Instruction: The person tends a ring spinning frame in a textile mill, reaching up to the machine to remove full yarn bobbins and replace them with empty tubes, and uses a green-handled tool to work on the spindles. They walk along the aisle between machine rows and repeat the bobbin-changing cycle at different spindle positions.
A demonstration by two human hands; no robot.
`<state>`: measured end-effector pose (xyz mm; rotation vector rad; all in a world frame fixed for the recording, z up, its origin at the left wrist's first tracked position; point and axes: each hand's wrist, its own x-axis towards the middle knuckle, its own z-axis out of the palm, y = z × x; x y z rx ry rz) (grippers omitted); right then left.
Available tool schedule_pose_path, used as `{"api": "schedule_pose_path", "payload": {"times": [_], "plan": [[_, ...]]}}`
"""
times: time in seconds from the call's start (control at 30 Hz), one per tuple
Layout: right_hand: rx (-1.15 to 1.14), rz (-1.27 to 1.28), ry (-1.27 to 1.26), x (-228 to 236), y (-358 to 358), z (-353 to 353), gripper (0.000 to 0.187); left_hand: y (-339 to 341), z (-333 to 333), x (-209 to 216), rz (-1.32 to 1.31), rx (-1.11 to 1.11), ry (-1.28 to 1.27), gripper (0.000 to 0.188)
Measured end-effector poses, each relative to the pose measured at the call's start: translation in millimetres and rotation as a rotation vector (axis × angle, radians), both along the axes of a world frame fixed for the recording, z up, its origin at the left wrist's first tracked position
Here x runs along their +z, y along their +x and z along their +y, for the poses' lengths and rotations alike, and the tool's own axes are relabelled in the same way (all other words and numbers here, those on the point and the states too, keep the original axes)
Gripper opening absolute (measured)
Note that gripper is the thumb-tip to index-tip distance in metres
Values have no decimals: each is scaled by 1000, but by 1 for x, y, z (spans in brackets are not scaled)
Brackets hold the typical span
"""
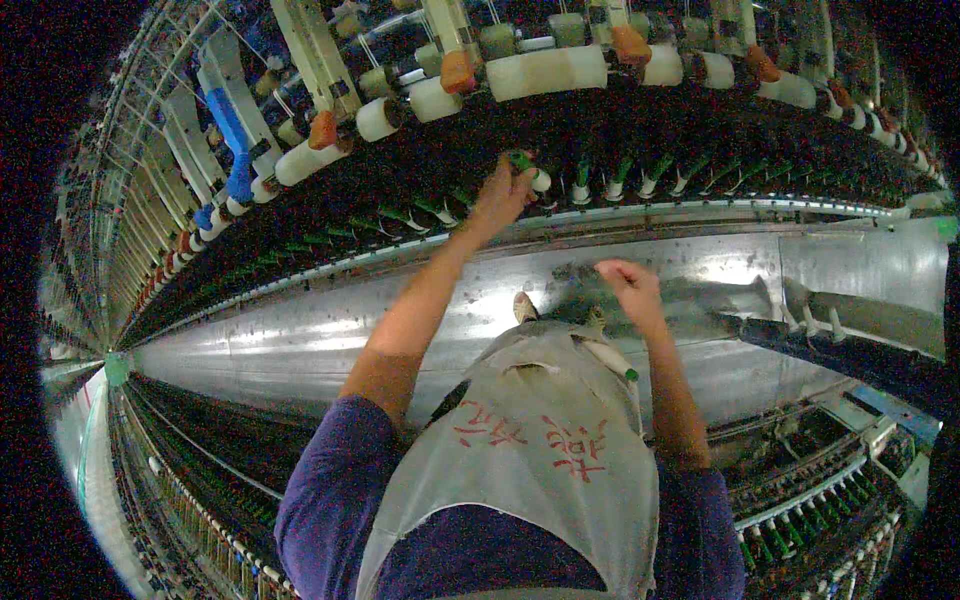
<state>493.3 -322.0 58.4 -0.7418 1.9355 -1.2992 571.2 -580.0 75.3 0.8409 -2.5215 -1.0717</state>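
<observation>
My left hand [501,196] reaches up to the row of spindles and is closed on a bobbin [541,181] with a green tube and white yarn wound on it. Right of it, more green bobbins [616,180] with white yarn at their lower ends stand slightly tilted in a row. Lower and to the right, my right hand [634,287] hovers over the metal floor, fingers curled together. Whatever they might hold is too small to make out. Another bobbin [606,356], white with a green end, pokes out at the side of my grey apron [520,450].
Above the spindles runs a line of white rollers [548,74] with orange-brown parts [458,72] between them. A blue piece [230,125] hangs at the upper left. Behind me stands another machine with green bobbins [800,530]. Dark and grey parts [840,340] jut in from the right.
</observation>
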Motion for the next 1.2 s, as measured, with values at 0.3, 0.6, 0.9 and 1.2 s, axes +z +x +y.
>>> {"api": "schedule_pose_path", "payload": {"times": [0.3, 0.6, 0.9, 1.2], "plan": [[-43, -168, -180, 42, -30, 40, 18, -13, 16, -90, -76, 89, -199, 53], [184, -55, -329, 124, -28, -98, 23, -11, 33, -106, -222, 219, -141, 46], [-180, -641, -412, 18, -29, -125, 23, 32, 25, 43, 338, -131, -499, 43], [-56, -533, -653, -38, -10, -163, 38, -66, 12, 190, 92, -144, -1452, 38]]}}
